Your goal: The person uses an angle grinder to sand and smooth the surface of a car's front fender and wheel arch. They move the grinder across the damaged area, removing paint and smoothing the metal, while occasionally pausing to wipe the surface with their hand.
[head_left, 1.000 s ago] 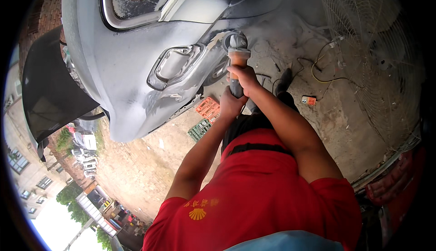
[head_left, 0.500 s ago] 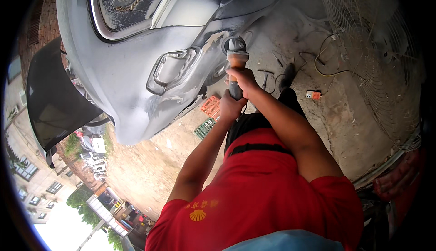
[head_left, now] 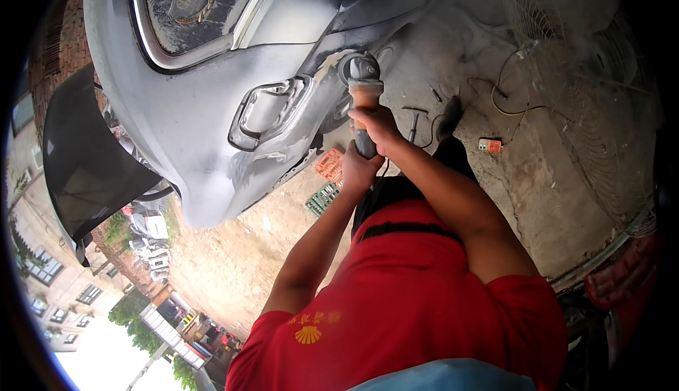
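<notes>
Both of my hands are wrapped round an angle grinder with an orange body and a grey head. My right hand grips the body just behind the head. Lower down, my left hand closes on the dark rear end, from which a cord hangs. The grinder's disc is at the grey car body panel, beside a patch of tan filler; whether it touches cannot be made out. A recessed opening lies left of the grinder.
An open hood stands at the left. On the floor are an orange tool case, a green one, a T-handled tool, an orange-and-white box and a hose. A wire fan guard is at upper right, amid dust.
The grinder's head has shifted slightly left and up along the panel, with both hands still on it. Dust over the floor at the upper right looks thicker.
</notes>
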### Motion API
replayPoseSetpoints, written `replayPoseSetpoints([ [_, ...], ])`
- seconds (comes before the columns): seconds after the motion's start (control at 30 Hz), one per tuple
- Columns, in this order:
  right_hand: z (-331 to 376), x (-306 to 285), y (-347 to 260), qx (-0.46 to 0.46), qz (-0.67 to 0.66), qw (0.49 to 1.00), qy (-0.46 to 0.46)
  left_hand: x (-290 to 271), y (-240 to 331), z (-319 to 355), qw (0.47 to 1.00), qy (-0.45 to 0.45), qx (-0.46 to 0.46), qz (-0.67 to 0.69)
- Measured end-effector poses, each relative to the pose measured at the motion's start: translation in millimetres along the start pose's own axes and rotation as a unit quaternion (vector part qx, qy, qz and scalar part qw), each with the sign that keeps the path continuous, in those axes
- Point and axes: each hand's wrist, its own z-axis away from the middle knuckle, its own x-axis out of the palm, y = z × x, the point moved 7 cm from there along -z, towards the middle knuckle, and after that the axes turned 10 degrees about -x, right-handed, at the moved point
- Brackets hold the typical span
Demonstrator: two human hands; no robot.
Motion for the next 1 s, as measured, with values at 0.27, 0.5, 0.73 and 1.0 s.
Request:
replayPoseSetpoints([
  [0.27,2.4,-1.3,0.6,0.024,-0.011,0.999,0.027,-2.7,3.0,1.6,0.999,0.007,-0.007,-0.040],
  [0.5,-7.6,0.5,-2.9,0.013,-0.051,0.999,-0.005,-5.6,14.3,0.6,0.999,0.015,-0.002,-0.046],
  [0.73,-7.3,-5.4,-2.2,0.028,-0.042,0.999,0.012,-1.9,10.9,-2.7,0.999,0.004,0.003,-0.045],
  [1.0,-1.8,-1.1,-5.9,0.027,-0.041,0.999,0.004,-3.5,19.3,7.0,0.999,0.009,-0.005,-0.044],
])
